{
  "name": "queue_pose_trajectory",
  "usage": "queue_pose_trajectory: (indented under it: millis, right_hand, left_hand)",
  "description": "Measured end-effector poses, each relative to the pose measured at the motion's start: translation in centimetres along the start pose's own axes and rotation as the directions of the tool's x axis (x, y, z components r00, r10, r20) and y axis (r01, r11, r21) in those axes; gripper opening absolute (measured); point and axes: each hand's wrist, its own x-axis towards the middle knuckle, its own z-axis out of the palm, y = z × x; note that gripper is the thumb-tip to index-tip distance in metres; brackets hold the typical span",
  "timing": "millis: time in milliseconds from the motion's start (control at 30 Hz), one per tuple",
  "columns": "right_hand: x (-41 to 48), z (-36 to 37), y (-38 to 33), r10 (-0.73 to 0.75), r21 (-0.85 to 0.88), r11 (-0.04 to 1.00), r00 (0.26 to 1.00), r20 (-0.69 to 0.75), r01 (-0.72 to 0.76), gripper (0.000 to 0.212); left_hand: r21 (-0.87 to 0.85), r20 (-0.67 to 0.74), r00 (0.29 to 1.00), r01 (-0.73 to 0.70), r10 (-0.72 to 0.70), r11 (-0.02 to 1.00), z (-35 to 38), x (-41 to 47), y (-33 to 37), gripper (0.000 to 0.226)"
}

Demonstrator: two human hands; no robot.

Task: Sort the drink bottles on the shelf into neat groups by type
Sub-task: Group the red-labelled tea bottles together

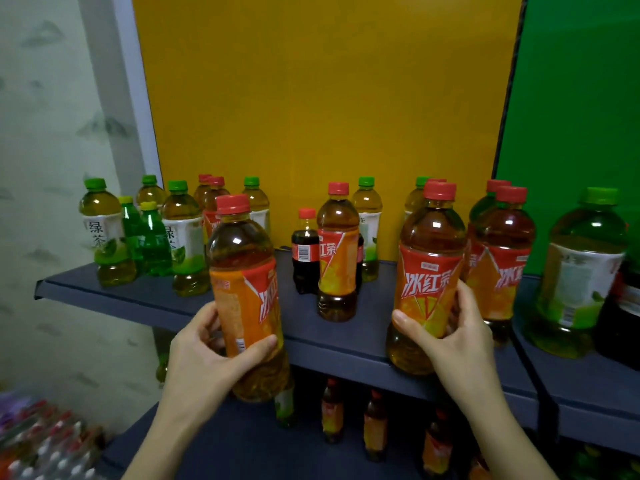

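Observation:
My left hand (211, 355) grips a red-capped iced black tea bottle (246, 271) by its lower half, lifted in front of the dark blue shelf (346, 344). My right hand (453, 330) grips a second iced black tea bottle (429, 258) near the shelf's front edge. Another black tea bottle (337, 258) stands mid-shelf beside a small cola bottle (304, 252). Green tea bottles (104, 233) and small bright green soda bottles (152, 244) stand at the left. More black tea bottles (502, 258) stand to the right.
A large green tea bottle (578, 271) stands on the neighbouring shelf at the right. A yellow back panel (329, 98) and a green one (571, 98) close off the rear. The lower shelf (214, 445) holds several more bottles. Packaged goods (38, 441) lie at the bottom left.

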Motion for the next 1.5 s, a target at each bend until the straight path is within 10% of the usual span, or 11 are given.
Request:
queue_pose_trajectory:
  millis: [933,1100,1200,1333,1500]
  right_hand:
    - [6.3,4.1,2.6,0.059,-0.449,0.886,0.99,-0.129,-0.112,0.093]
    - [2.9,4.9,0.2,-0.3,-0.571,0.816,0.909,-0.29,0.087,0.056]
    - [3.0,6.4,-0.5,-0.3,-0.501,0.847,0.937,-0.177,0.177,0.029]
    - [5.8,8.8,1.0,-0.147,-0.432,0.893,0.989,-0.017,0.125,0.037]
    - [8.7,10.2,1.8,0.058,-0.286,0.957,0.998,0.038,-0.045,0.049]
  left_hand:
    - [0.105,0.198,0.979,-0.069,0.047,0.992,3.1,17.8,-9.5,0.06]
    - [0.317,-0.042,0.879,-0.439,0.475,0.84,1.5,15.5,-8.5,0.054]
    - [0.229,0.078,0.763,-0.64,0.641,0.734,2.3,13.7,-7.2,0.03]
    - [0.109,0.335,0.824,-0.516,0.457,0.849,5.9,13.5,-6.8,0.052]
    - [0.109,0.33,0.906,-0.315,0.265,0.943,8.4,14.7,-6.8,0.074]
